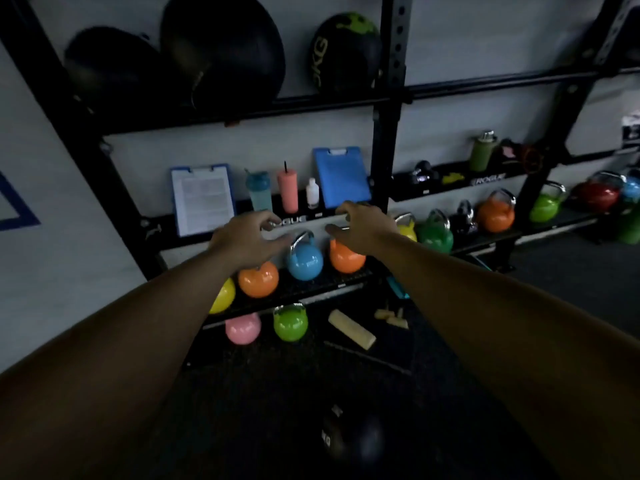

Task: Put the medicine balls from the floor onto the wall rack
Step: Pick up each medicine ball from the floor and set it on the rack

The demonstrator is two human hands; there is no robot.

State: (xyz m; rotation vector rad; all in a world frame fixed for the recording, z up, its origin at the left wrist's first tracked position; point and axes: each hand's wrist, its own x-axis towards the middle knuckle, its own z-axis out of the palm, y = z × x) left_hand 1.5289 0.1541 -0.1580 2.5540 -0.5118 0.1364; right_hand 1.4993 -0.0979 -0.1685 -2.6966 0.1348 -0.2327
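Three dark medicine balls rest on the black wall rack [346, 102]: a small one [110, 67] at the left, a large one [225, 50] beside it, and one with green markings [344, 53] near the upright. Another dark medicine ball [349, 436] lies on the floor between my forearms, blurred. My left hand [246, 239] and my right hand [363, 226] are stretched forward at mid height, fingers spread, holding nothing. They hang in front of the kettlebell shelf, well below the rack's top bar.
Coloured kettlebells [304, 258] fill a low shelf, with a pink and a green one on the floor below. Clipboards [202, 199], bottles [287, 190] and dumbbells stand on a middle shelf. A pale block [351, 329] lies on the dark floor.
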